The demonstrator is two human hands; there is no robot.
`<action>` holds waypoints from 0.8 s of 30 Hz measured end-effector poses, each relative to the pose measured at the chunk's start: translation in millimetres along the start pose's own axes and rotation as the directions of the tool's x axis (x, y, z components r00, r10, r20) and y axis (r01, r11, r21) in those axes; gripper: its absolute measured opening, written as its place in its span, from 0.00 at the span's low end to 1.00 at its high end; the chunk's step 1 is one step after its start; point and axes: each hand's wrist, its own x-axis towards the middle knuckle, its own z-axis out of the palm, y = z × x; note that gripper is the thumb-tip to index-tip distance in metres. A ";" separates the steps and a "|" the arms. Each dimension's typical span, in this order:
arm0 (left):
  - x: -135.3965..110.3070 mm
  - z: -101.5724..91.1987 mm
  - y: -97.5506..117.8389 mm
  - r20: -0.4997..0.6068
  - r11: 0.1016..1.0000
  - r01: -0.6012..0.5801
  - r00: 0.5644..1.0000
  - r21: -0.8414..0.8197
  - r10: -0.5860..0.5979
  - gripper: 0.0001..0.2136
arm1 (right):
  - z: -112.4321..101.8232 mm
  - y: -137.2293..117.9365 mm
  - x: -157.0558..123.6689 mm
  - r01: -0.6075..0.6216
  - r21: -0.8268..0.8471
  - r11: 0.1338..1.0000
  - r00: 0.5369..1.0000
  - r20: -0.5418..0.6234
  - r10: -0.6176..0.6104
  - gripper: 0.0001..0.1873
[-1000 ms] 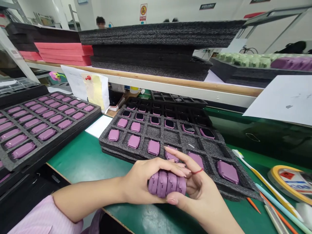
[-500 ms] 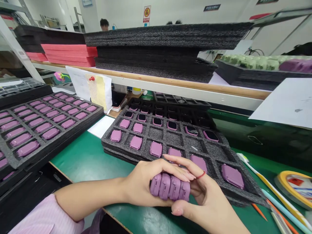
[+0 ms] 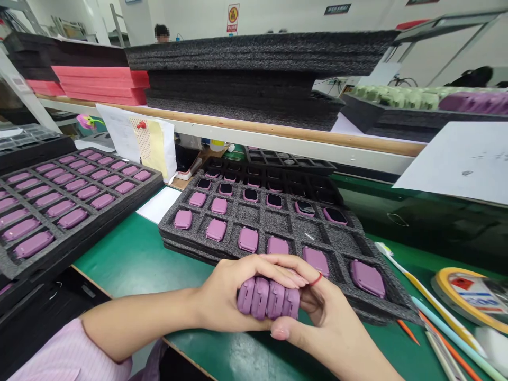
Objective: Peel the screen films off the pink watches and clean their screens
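A row of several purple smartwatch cases (image 3: 268,299) is pressed together side by side between my hands, above the table's front edge. My left hand (image 3: 226,293) wraps round the row from the left, with its fingers over the top. From the right, my right hand (image 3: 317,312) cups the row's end; its thumb is near the bottom edge and its fingers overlap the left ones. Just beyond, a dark foam tray (image 3: 283,225) carries purple watch cases, some with black screens facing up and others plain purple. My hands hide part of its near edge.
At left stands another foam tray (image 3: 130,198) of purple cases. To the right lie a toothbrush (image 3: 428,296), a yellow tape roll (image 3: 440,291) and a craft knife (image 3: 442,352). A shelf (image 3: 278,135) bearing stacked black foam (image 3: 254,55) crosses behind.
The view has shifted slightly, so everything sits a little further left and higher. My hands keep the same grip on the row of watch cases.
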 end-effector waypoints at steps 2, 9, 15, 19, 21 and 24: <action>-1.2 -0.8 0.9 -0.015 0.997 0.038 0.999 0.067 -0.037 0.23 | -6.5 2.1 1.2 0.075 -0.037 0.997 0.996 0.041 -0.073 0.36; -1.9 -3.8 4.1 -0.087 0.961 0.058 0.996 0.269 -0.036 0.24 | -68.5 -43.4 -23.9 0.105 -0.608 0.787 0.831 -0.381 -0.406 0.24; 0.3 -5.9 3.9 -0.165 0.900 0.185 0.978 0.394 -0.128 0.20 | -134.2 -36.1 -57.0 -0.277 -0.615 0.739 0.630 -0.696 -0.343 0.24; -0.2 -7.2 0.0 -0.173 0.871 0.236 0.969 0.431 -0.177 0.18 | -174.5 -1.5 -71.6 -0.681 -0.659 0.319 0.645 -0.746 -0.164 0.24; -0.7 -8.7 -2.4 -0.173 0.854 0.252 0.966 0.456 -0.192 0.18 | -186.4 15.4 -74.8 -0.758 -0.617 0.211 0.609 -0.786 -0.111 0.24; -1.3 -11.5 -6.3 -0.166 0.833 0.262 0.964 0.487 -0.205 0.18 | -196.5 35.9 -73.9 -0.825 -0.536 0.179 0.533 -0.844 -0.067 0.17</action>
